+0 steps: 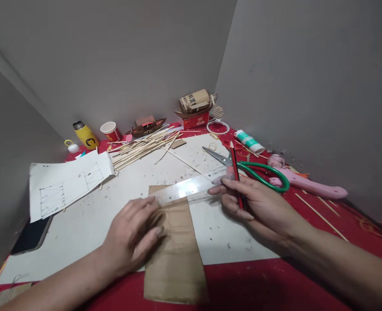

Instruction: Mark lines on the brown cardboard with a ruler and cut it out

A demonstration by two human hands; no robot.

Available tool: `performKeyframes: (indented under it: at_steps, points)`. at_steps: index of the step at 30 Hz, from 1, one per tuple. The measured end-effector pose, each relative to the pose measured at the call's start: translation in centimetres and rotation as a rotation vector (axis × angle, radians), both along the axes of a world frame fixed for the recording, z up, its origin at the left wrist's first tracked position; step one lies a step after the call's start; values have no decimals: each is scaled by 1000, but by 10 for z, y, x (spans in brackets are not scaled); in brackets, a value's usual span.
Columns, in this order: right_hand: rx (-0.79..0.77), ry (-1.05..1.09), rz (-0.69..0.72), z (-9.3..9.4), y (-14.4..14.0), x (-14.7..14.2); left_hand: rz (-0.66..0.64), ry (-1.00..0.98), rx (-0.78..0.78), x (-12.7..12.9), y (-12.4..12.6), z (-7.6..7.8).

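My right hand (252, 203) is closed around a red-and-black pencil (235, 172) held upright, tip up. Its fingers are also at the right end of a clear ruler (187, 186), but I cannot tell if they grip it. The ruler lies across the upper part of a brown cardboard strip (178, 259). My left hand (134, 229) rests over the cardboard's left edge, fingers bent and thumb apart, fingertips at the ruler's left end; these are slightly blurred. Scissors with green handles (263, 175) lie just beyond my right hand.
White paper (90, 242) covers much of the red table. Thin wooden sticks (145, 147) are piled behind. A drawing sheet (71, 185) overlaps a phone (32, 235) at left. A bottle (85, 136), cup (110, 131), model boats (195, 103) and pink glue gun (310, 181) stand around.
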State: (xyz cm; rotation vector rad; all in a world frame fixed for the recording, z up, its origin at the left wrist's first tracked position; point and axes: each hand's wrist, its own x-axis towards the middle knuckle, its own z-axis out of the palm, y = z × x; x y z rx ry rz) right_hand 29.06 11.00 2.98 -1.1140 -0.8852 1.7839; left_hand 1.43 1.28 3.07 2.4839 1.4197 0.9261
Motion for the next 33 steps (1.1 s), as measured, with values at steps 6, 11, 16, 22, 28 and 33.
performKeyframes:
  at_steps: [6,11,16,22,28,33]
  points:
    - [4,-28,21,-3,0,0,188,-430,-461,6,45,-1]
    - [-15,-27,37,-3,2,2,187,-660,-666,2,60,-7]
    - [44,-11,-145,0,7,2,230,-832,-720,-6,67,-9]
    - [26,-28,-178,0,13,5,243,-913,-713,-6,68,-10]
    - [-21,-119,-12,-2,12,3,247,-930,-670,-7,67,-12]
    - [8,-87,-43,-5,11,2,210,-866,-695,-5,64,-5]
